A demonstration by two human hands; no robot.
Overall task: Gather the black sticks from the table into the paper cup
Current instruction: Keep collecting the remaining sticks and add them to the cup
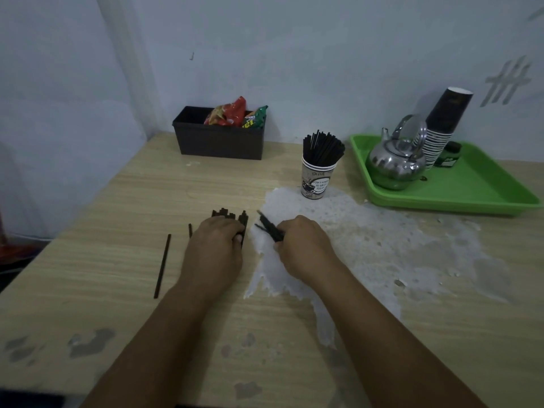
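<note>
Far left of the left hand: one loose stick [162, 266] flat on the table [88, 231], lying roughly front-to-back, touching nothing. Another short stick end [190, 230] pokes out just beside the left hand's outer edge.

Left hand [215, 245]: palm down, fingers curled over a bunch of black sticks [232, 216] on the tabletop; stick ends show past the knuckles on the far side.

Right hand [303, 245], just beside the left one: fingers curled, pinching a few sticks [269, 226] that angle up and left toward the left hand's bunch. It sits over a white worn patch [353, 231] in the table surface.

Beyond the right hand, slightly to its right: paper cup [316, 179] upright, already packed with standing black sticks [322, 148].

Beyond the left hand, at the wall: black bin [219, 142] with snack packets [232, 113].

Far right of the right hand: green tray [471, 195] holding a steel kettle [396, 160], a stack of cups [441, 134] and a small green jar [447, 154].
</note>
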